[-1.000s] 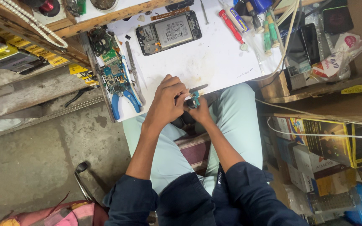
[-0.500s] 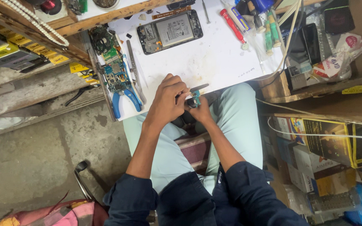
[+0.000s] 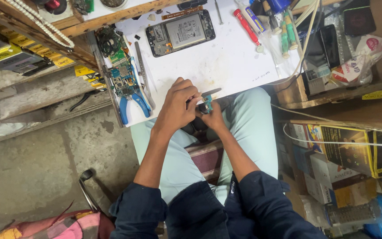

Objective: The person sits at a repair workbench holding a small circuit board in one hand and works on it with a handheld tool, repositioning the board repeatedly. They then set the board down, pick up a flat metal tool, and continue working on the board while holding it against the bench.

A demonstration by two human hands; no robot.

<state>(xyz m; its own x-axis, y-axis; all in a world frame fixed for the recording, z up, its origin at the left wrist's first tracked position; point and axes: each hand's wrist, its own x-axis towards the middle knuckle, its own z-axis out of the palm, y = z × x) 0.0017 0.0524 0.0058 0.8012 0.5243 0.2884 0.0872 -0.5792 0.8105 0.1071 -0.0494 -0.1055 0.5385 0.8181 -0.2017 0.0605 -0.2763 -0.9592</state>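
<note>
Hard to make out much of the small circuit board itself, just a sliver of teal-green peeking out between the fingers, right at the near edge of the white work mat and above the lap. Left hand curled over it from the left, fingers bent and pinching; right hand mostly tucked under and behind, so only the thumb side shows, gripping the board from below. Thin dark tool, maybe tweezers, sticking out past the left fingertips; can't tell exactly which fingers hold it.

Opened phone lying face down further up the mat, back off, battery showing, well apart from the hands. Blue-handled pliers on the mat's left edge, just beside a pile of green boards too jumbled to sort out. Red screwdriver and a couple of green-handled ones up at the right, tops cut off by the frame.

Cramped little bench overall: wooden shelf with yellow labels on the left, bare concrete floor below, stacked cardboard boxes and loose cables on the right. Pink cloth cropped at the bottom corner.
</note>
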